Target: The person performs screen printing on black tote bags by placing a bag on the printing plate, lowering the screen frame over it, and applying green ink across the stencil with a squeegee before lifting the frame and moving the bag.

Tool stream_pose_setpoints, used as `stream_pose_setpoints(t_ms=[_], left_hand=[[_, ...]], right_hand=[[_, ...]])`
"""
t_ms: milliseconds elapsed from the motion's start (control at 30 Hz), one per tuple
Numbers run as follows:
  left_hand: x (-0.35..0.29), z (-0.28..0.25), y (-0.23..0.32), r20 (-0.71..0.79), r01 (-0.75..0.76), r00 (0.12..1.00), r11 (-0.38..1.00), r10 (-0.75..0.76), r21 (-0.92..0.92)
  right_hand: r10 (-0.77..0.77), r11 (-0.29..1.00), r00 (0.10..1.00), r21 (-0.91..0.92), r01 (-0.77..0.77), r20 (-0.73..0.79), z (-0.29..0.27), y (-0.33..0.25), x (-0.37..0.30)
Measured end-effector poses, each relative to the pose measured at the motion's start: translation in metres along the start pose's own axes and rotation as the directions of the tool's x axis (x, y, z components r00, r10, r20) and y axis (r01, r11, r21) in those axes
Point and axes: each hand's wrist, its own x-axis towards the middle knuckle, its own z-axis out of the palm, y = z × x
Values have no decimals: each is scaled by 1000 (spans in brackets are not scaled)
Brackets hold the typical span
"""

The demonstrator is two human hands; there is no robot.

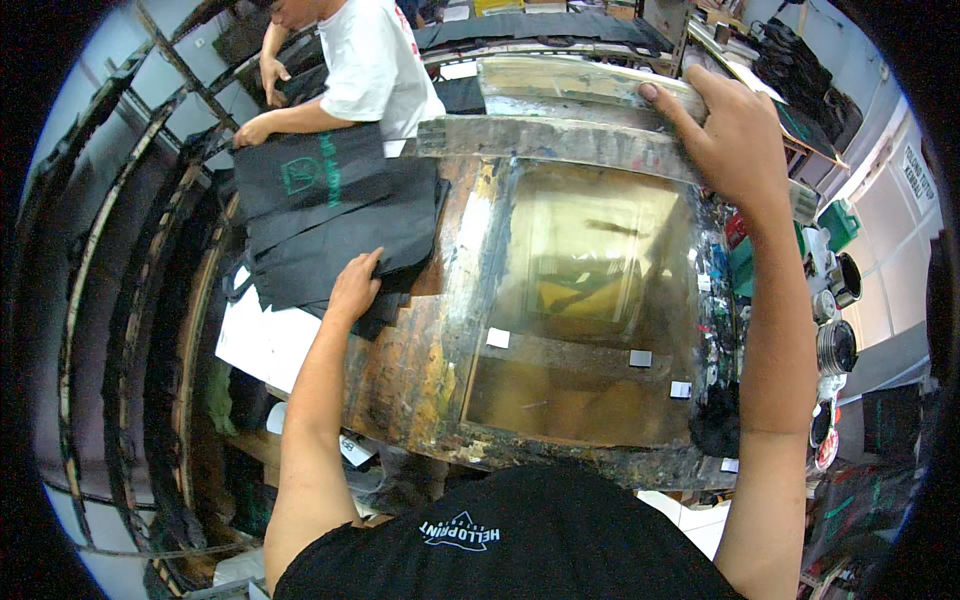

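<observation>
My right hand [738,135] grips the right end of a raised, ink-stained wooden screen-printing frame [560,140], thumb over its bar and the other fingers partly hidden behind. Below the frame lies a shiny glass-like printing plate [580,400] with small white squares stuck on it. To the left, my left hand [355,287] rests with fingers stretched out on the near right part of a fanned pile of black fabric bags [330,235]. The top bag carries a green print. Across the pile, a co-worker's hand [255,130] is at the far left edge of the bags.
A co-worker in a white shirt [375,65] stands at the far left. Drying racks [125,330] line the left side. Ink tins [836,347] and a green container [838,225] crowd the right. White paper [258,335] sticks out under the bags on the paint-stained table [400,385].
</observation>
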Motion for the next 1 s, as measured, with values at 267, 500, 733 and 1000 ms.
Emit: stream_pose_setpoints(t_ms=[267, 500, 733, 1000], left_hand=[[38, -67, 36, -49, -139, 988, 980, 147, 145], [3, -17, 216, 234, -329, 923, 942, 305, 72], [11, 77, 356, 261, -456, 836, 875, 483, -160], [-1, 95, 419, 202, -441, 861, 883, 467, -161]], right_hand=[[-35, 999, 996, -6, 35, -84, 9, 7, -1], [67, 998, 971, -3, -68, 228, -7, 5, 9], [48, 998, 969, 33, -58, 243, -6, 1, 12], [34, 993, 937, 95, -72, 348, -43, -4, 15]])
